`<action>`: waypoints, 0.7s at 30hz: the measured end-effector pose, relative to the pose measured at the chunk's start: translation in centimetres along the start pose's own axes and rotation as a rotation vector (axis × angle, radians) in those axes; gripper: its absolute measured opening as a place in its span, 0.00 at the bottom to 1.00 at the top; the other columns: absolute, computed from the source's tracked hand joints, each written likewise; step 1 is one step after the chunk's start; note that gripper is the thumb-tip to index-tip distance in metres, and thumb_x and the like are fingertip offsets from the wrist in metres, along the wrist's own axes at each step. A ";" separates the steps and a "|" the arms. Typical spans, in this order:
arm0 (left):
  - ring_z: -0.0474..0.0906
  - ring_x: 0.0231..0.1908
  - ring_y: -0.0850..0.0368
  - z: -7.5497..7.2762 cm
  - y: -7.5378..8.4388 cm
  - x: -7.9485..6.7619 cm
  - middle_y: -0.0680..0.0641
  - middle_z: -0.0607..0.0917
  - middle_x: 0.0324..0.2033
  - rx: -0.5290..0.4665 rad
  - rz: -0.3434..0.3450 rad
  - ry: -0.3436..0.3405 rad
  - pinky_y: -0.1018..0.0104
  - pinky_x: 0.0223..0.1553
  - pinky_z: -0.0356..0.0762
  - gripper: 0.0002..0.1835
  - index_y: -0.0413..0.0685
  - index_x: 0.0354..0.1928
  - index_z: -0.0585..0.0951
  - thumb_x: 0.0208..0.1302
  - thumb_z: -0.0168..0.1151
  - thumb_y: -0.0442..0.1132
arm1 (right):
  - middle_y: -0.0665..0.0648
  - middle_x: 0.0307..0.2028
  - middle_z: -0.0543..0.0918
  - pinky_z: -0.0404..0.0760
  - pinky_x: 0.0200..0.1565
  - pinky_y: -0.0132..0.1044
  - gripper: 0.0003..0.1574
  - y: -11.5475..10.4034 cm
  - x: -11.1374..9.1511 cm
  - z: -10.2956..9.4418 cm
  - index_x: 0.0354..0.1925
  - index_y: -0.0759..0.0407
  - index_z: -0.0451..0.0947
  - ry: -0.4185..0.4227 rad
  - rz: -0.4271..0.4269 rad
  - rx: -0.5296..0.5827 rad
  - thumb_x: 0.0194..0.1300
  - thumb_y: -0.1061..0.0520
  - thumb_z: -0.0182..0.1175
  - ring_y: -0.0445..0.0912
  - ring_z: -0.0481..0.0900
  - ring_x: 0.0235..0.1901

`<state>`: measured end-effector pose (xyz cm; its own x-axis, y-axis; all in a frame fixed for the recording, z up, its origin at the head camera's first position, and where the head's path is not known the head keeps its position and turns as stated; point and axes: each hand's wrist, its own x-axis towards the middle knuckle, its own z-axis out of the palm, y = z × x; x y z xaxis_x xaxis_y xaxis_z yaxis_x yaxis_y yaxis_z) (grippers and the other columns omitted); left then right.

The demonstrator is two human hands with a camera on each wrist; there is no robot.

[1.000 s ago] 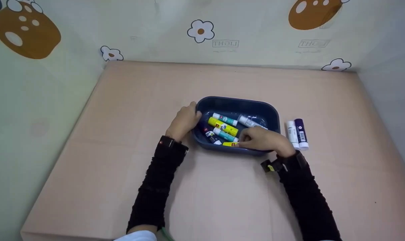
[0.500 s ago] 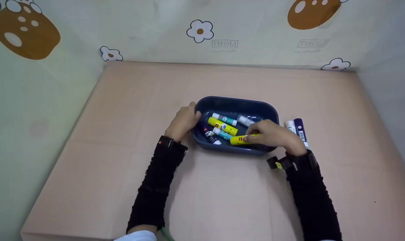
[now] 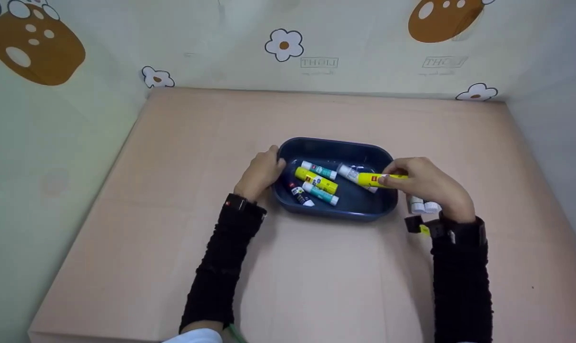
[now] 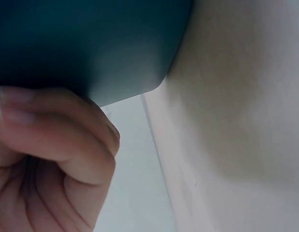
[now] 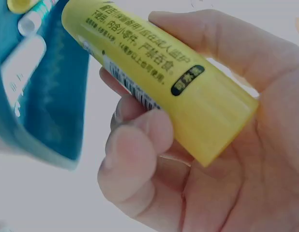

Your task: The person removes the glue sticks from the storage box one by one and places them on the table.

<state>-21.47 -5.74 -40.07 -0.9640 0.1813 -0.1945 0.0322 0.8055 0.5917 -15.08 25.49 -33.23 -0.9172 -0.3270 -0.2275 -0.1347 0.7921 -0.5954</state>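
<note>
A dark blue plastic bin [image 3: 335, 215] sits on the table. My left hand [image 3: 262, 172] grips its left end; in the left wrist view the curled fingers [image 4: 57, 125] lie against the bin's wall. Over the right rim, my right hand [image 3: 431, 183] holds a yellow glue stick [image 3: 370, 179] between thumb and fingers. Its barcode and printed label show in the right wrist view. Inside the bin lie another yellow glue stick [image 3: 316, 180], two teal-and-white sticks [image 3: 319, 170], a dark stick [image 3: 300, 194] and a whitish stick [image 3: 349, 172].
Right of the bin, two more glue sticks lie side by side, their white ends [image 3: 417, 206] showing below my right hand, the rest hidden. A patterned wall [image 3: 221, 52] stands behind the table [image 3: 212, 138], with further walls at left and right.
My right hand has lifted the yellow glue stick from the bin's front part and carried it right and back to the right rim. My left hand has stayed at the left end.
</note>
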 end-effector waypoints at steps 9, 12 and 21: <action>0.77 0.27 0.52 0.0 0.0 0.1 0.37 0.79 0.42 -0.007 -0.010 -0.013 0.67 0.22 0.73 0.18 0.38 0.54 0.68 0.68 0.43 0.41 | 0.64 0.38 0.78 0.74 0.25 0.33 0.25 1.8 -1.6 -2.0 0.48 0.66 0.76 0.070 0.131 0.008 0.65 0.47 0.55 0.46 0.74 0.23; 0.77 0.31 0.50 0.0 -0.1 0.2 0.37 0.79 0.43 -0.004 -0.009 -0.015 0.66 0.26 0.74 0.18 0.38 0.54 0.68 0.68 0.43 0.41 | 0.66 0.42 0.78 0.75 0.28 0.34 0.29 2.3 -1.8 -2.3 0.50 0.69 0.74 0.084 0.168 -0.013 0.65 0.45 0.54 0.47 0.75 0.26; 0.78 0.36 0.46 0.0 -0.1 0.1 0.36 0.79 0.43 0.000 0.006 0.000 0.60 0.33 0.77 0.17 0.37 0.52 0.69 0.67 0.44 0.41 | 0.72 0.50 0.75 0.71 0.35 0.43 0.36 4.0 -2.0 -3.3 0.55 0.71 0.70 0.074 0.300 -0.031 0.66 0.41 0.50 0.49 0.78 0.29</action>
<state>-21.52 -5.81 -40.18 -0.9638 0.1859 -0.1909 0.0378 0.8045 0.5927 -14.99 31.03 -32.60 -0.9424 -0.0386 -0.3322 0.1359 0.8633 -0.4860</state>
